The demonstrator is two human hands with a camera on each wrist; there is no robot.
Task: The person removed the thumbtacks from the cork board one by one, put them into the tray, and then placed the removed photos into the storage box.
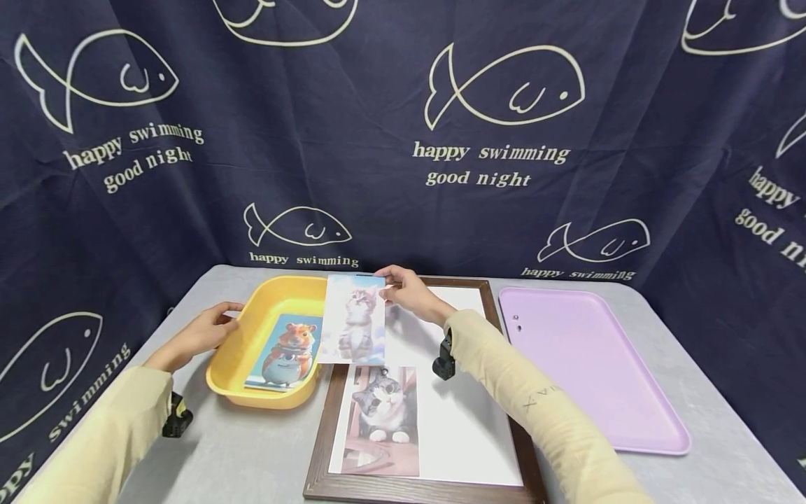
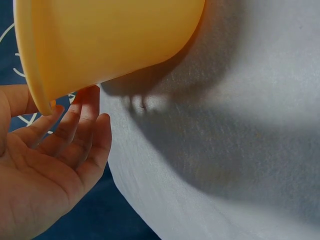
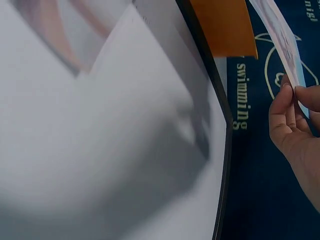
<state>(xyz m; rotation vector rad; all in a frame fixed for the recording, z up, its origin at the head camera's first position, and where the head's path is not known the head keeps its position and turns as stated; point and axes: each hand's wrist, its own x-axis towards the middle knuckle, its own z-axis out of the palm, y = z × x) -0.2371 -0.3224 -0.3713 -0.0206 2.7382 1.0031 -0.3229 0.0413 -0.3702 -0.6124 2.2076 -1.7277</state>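
The right hand [image 1: 409,292] is pinching the top edge of a glossy kitten photo card [image 1: 352,318] between thumb and fingers, holding it upright just above the dark brown wooden picture frame [image 1: 513,420], between the frame's white backing and the yellow plastic basin [image 1: 242,350]. The left hand [image 1: 201,334] is resting with relaxed, straight fingers against the basin's outer rim, gripping nothing. A hamster photo card [image 1: 286,352] is lying inside the basin, a grey-cat photo card [image 1: 380,420] is lying on the frame's backing, and a lilac plastic tray [image 1: 585,364] is sitting just beside the frame on the grey table [image 1: 252,455].

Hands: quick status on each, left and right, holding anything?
Left hand: open, relaxed fingers resting against the yellow tub at its rim.
Right hand: pinching the kitten photo by its top edge, held above the wooden frame.
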